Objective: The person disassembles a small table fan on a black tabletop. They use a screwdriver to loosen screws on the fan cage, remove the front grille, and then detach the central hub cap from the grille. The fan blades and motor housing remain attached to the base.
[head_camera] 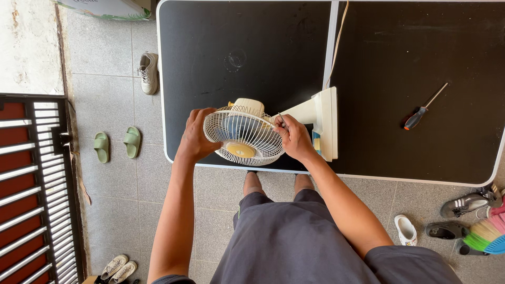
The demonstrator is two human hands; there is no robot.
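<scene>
- Fan (pixel 247 138) lies on its back near the front edge of the black table (pixel 263 47), grille facing up, base (pixel 327 123) out to the right.
- Left hand (pixel 195 138) curled around the grille's left rim, gripping it and steadying the fan.
- Right hand (pixel 293 138) closed at the grille's right rim, fingers pinched on something thin and pale, perhaps a clip or small tool; too small to tell which.
- Front grille (pixel 243 131) sits in place over the blades; yellow hub cap shows through the wires. Nothing looks removed yet.
- Judgement: work on the grille edge is at an early stage. Guard on, blades on, motor housing closed. Any opening up of the fan is all still to do.
- Screwdriver (pixel 424 108), red and black handle, lies untouched well apart on the right half of the table.
- Cord (pixel 336 42) runs from the fan base away across the table to the far edge.
- Around: green slippers (pixel 117 143) and a shoe (pixel 148 72) on the tiled floor to the left, more footwear lower right, a metal gate (pixel 31 184) at far left.
</scene>
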